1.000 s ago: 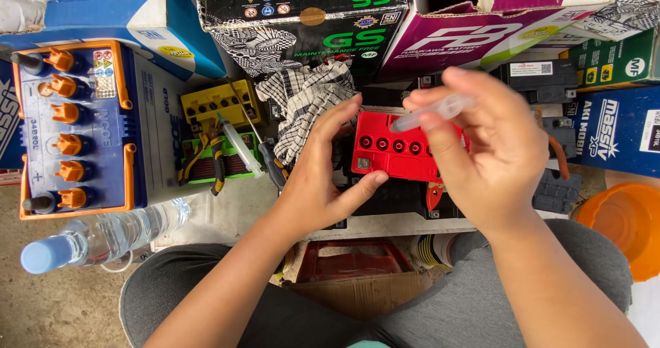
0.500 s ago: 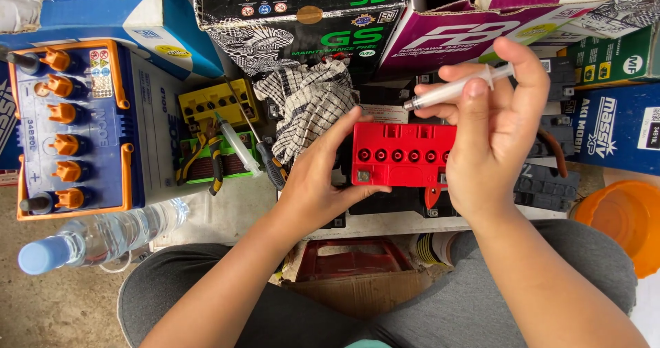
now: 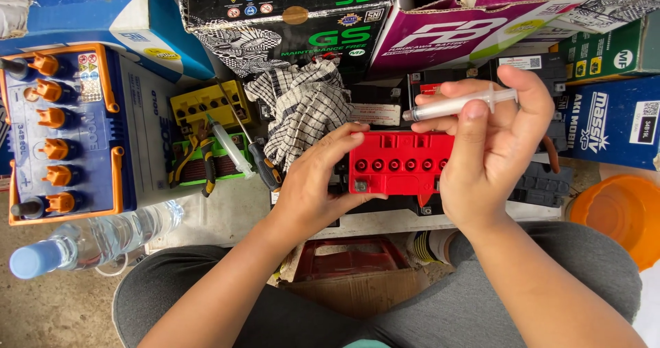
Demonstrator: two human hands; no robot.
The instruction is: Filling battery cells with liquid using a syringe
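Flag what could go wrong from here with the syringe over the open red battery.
1. The right hand holds the syringe above the red battery, whose filler holes are open: drips could land on bare skin or the casing.
2. The left hand steadies the battery by one end only, so it might tip.
3. The checked cloth and pliers lie close by; a spill could reach them.
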